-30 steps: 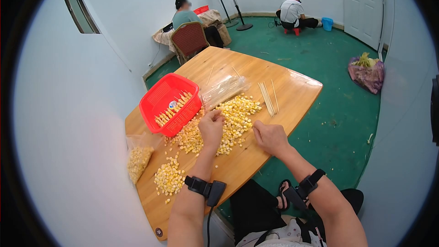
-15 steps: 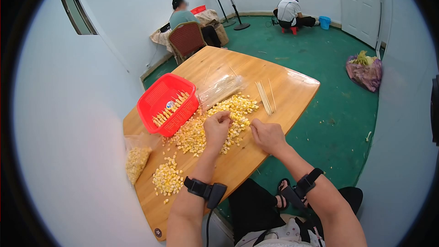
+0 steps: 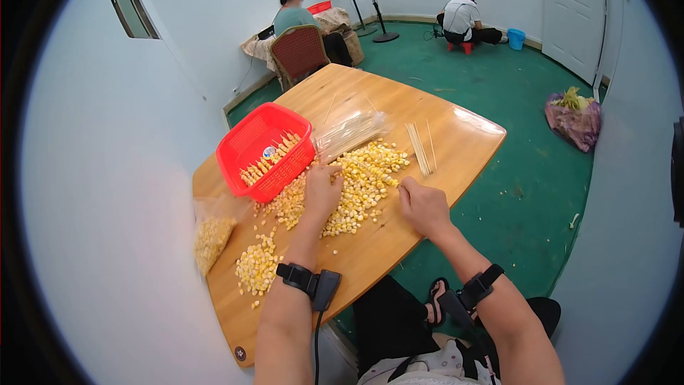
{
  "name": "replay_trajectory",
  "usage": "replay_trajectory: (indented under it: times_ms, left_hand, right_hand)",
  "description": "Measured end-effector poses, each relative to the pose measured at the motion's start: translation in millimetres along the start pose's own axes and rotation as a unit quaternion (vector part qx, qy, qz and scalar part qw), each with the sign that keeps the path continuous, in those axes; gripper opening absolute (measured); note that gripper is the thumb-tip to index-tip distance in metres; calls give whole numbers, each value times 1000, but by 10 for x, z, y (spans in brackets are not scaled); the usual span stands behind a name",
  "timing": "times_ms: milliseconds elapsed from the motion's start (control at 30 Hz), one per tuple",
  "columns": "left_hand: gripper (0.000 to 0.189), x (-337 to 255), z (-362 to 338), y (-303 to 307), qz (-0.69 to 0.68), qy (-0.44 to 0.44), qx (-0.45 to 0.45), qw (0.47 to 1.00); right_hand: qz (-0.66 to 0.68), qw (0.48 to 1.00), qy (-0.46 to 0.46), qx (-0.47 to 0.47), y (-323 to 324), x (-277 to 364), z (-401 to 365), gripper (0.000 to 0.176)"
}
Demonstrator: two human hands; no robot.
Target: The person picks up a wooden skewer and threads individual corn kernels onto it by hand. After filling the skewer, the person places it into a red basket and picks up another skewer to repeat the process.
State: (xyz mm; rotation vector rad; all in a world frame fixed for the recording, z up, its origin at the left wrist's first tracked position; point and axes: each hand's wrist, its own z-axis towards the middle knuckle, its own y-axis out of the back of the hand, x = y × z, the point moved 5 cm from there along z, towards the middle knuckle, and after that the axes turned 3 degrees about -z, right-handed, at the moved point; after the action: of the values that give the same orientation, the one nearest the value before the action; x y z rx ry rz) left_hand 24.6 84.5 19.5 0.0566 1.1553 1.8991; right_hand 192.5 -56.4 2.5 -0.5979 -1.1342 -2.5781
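My right hand is closed in a fist-like pinch around the near end of a skewer threaded with corn kernels, held low over the table. The skewer's far end blends into the pile behind it. My left hand hangs over the left side of the loose corn kernels, its fingers curled together; whatever lies between the fingertips is hidden. Beyond the left hand stands a red plastic basket with several finished corn skewers lying in it.
Bare skewers lie right of the pile, and a clear bag of skewers lies behind it. A bag of kernels and a smaller kernel heap sit at the wooden table's left. Two people sit farther back.
My left hand has moved left, away from the skewer and over the kernels. My right hand stays near the table edge with the skewer. The view has shifted slightly.
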Motion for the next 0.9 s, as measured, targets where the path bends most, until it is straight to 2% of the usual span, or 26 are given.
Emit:
replay_trajectory:
  times_ms: [233,333,433,533,633,733,900]
  left_hand:
    - [21,-97,-16,24,9,-22,3,1000]
    - [18,-99,6,34,-33,17,11,999]
    - [14,19,13,-8,-171,141,3,975]
    - [14,98,34,-32,-245,192,17,950]
    - [15,90,46,36,-190,150,-14,970]
    - [15,-39,44,125,-120,144,15,982]
    - [13,122,24,-54,-176,147,25,973]
  right_hand:
    - [-4,1000,5,-3,3,-2,3,13]
    - [2,1000,5,-5,6,-6,2,14]
    - [2,1000,6,-5,8,1,4,13]
    - [2,1000,7,-4,9,-1,6,13]
    - [2,1000,10,-7,14,9,2,13]
    - [1,1000,11,-9,18,14,1,13]
    - [-11,1000,16,-7,13,19,2,13]
